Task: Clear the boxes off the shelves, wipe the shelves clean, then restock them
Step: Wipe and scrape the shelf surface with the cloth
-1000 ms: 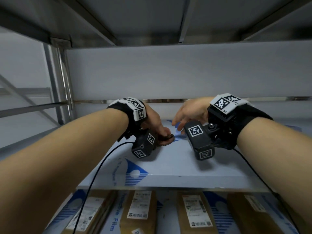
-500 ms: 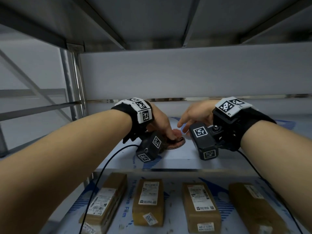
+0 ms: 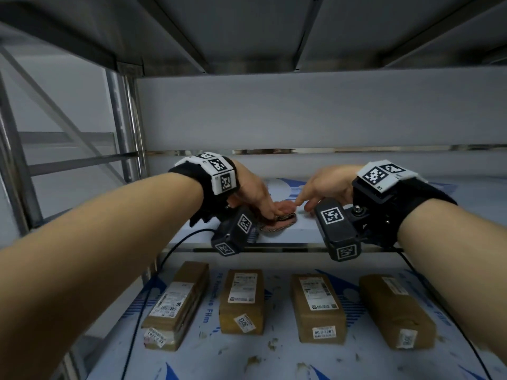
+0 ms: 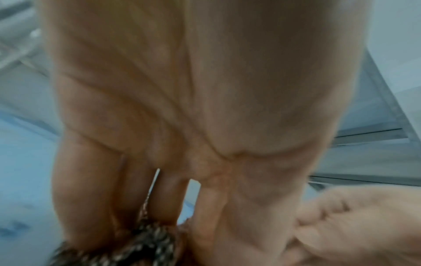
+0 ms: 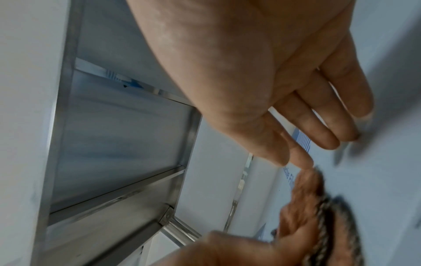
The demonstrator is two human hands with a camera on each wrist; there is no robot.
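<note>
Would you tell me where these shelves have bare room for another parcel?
Upper shelf: bare right of the right hand and behind both hands; crowded at the disc under the left hand. Lower shelf: free strip in front of the four parcels.

Flat, dimmish light, soft shadows — left hand [image 4: 193, 108] and right hand [image 5: 250, 72] blurred close-up, head view bowed at edges.
</note>
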